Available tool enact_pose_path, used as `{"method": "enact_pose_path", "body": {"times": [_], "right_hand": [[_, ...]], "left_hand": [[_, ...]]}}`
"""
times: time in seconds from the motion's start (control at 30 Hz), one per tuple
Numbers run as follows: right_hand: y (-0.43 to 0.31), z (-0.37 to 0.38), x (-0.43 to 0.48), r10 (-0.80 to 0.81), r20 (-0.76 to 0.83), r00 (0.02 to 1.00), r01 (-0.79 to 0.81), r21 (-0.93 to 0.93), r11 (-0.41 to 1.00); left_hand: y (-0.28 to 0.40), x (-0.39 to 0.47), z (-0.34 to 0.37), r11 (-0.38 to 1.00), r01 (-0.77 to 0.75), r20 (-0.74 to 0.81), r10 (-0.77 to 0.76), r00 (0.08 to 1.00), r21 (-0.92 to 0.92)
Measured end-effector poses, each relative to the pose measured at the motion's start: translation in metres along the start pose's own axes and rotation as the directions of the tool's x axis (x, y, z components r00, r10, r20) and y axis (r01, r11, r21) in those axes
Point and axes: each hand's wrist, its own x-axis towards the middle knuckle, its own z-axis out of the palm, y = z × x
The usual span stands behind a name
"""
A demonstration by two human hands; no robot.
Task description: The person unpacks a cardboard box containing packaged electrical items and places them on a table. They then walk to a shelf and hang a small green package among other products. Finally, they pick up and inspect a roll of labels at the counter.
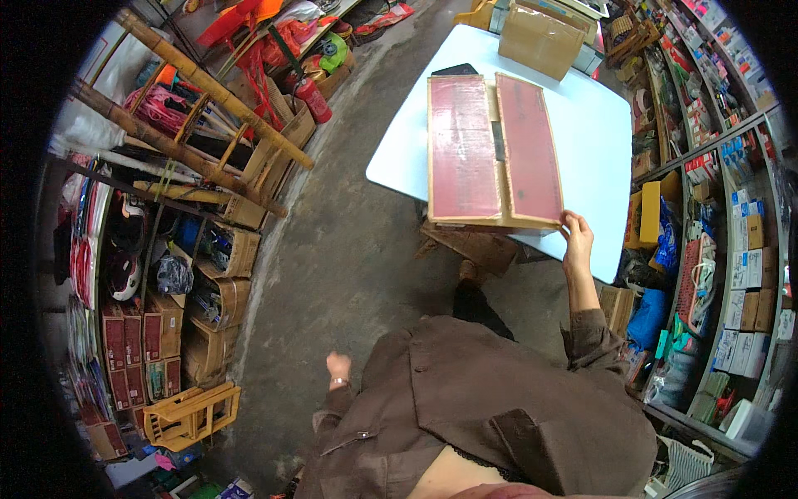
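Observation:
A cardboard box [464, 150] with dark red top flaps lies on a white table [592, 143], its near edge reaching the table's near side. The flaps leave a narrow gap between them. My right hand [577, 234] touches the box's near right corner, fingers at the flap edge; the grip underneath is hidden. Over the concrete floor hangs my left hand [338, 365], away from the box, fingers curled, with no object seen in it. Part of a black object [455, 70] shows behind the box.
A taped brown carton [541, 40] stands at the table's far end. Shelves of small boxes [748, 280] line the right. On the left are a bamboo ladder [218, 93], a red fire extinguisher [313, 100], stacked cartons [124, 343] and a folded wooden stool [193, 415].

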Motion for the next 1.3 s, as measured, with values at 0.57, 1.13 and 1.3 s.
{"method": "enact_pose_path", "body": {"times": [0.57, 1.13, 1.3], "right_hand": [[-0.038, 0.331, -0.033, -0.094, 0.578, 0.811, 0.266, -0.222, 0.938], [-0.333, 0.666, 0.045, -0.872, 0.468, -0.144, 0.737, 0.639, 0.222], [-0.321, 0.735, 0.096, -0.817, 0.56, 0.138, 0.903, 0.269, 0.336]], "left_hand": [[-0.027, 0.161, -0.054, 0.958, 0.173, 0.046, -0.167, 0.985, -0.227], [-0.031, 0.478, -0.212, 0.98, 0.038, 0.146, -0.01, 0.989, -0.197], [0.035, 0.635, -0.25, 0.95, -0.312, 0.432, 0.291, 0.854, -0.024]]}}
